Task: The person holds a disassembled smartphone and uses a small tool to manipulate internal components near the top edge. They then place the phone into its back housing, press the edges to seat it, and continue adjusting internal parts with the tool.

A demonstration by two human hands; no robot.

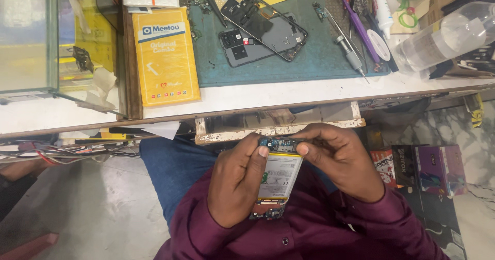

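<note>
The person is sitting at the white worktop (268,97) and holding an opened phone body with a pale yellow-white battery and bare blue-green circuit boards (278,175) over the lap, just below the bench edge. The left hand (238,185) is gripping its long side, thumb lying across the battery. The right hand (337,159) is pinching at the top board with fingertips pressed together. Nothing is supporting the phone from beneath, so a slip could be dropping it to the floor. Pressing on the battery could be bending it, and bare fingers on the board could be straining a small connector. A dark phone back frame (263,28) is lying on the teal work mat (319,59), beside a grey metal screwdriver (350,56).
</note>
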